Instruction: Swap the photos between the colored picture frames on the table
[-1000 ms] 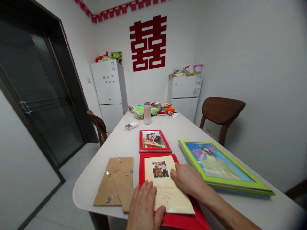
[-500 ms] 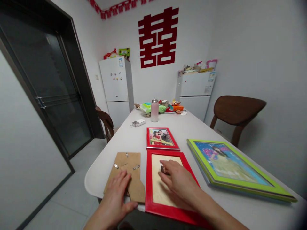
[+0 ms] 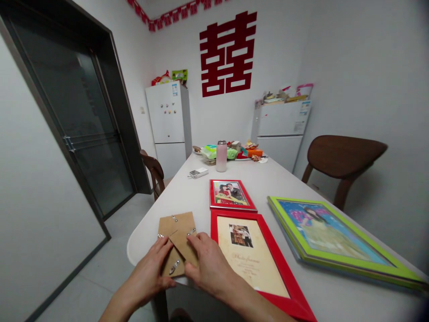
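Note:
A brown backing board [image 3: 183, 222] with metal hangers and a stand flap lies face down near the table's front edge. My left hand [image 3: 150, 270] grips its left side, fingers on top and thumb by the near edge. On the right side, my right hand [image 3: 209, 268] closes its fingers and thumb around the board and flap. Beside it lies a large red picture frame [image 3: 273, 250] with a cream insert and small printed photo. Just beyond, a smaller red frame [image 3: 250, 206] holds a picture of a couple. What is under the board is hidden.
At the right lies a stack of frames topped by a green frame [image 3: 303, 252]. A pink bottle [image 3: 221, 156], a small silver-white device [image 3: 198, 173] and a heap of packets [image 3: 234, 153] sit farther back on the white table [image 3: 174, 192]. Chairs flank it.
My right hand has left the large red frame and moved left onto the backing board, uncovering the printed photo. The board has turned slightly, with my left hand now at its left edge.

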Demonstrator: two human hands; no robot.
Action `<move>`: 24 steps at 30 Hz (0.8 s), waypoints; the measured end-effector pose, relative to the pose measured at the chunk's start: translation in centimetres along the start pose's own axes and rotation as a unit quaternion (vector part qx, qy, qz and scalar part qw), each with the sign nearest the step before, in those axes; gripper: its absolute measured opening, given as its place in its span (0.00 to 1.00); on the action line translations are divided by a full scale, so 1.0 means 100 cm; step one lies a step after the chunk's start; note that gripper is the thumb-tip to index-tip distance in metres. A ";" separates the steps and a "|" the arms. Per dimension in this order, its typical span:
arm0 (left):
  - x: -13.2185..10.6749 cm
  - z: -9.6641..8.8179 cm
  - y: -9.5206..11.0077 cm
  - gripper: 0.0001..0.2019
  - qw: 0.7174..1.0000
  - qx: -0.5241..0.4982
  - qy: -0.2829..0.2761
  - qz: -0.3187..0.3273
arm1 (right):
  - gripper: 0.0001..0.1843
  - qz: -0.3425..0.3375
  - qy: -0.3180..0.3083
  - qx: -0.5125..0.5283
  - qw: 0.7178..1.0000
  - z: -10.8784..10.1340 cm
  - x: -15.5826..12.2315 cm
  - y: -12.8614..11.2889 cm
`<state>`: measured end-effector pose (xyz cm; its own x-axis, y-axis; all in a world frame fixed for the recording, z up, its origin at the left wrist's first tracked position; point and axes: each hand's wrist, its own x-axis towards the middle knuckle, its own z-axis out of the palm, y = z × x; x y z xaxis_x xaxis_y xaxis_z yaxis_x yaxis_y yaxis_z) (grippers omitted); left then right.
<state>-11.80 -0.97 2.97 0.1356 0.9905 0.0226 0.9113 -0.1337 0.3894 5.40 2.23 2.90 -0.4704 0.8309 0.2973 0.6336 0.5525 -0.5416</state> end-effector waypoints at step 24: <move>0.032 0.037 0.112 0.25 0.983 -0.067 -0.047 0.167 | 0.19 0.129 0.079 -0.110 0.982 -0.073 -0.092 0.092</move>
<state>0.30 0.62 4.00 0.4596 0.8838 0.0880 0.7513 -0.4397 0.4921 20.04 0.10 0.91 -0.1866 0.9355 0.3000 0.8445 0.3088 -0.4375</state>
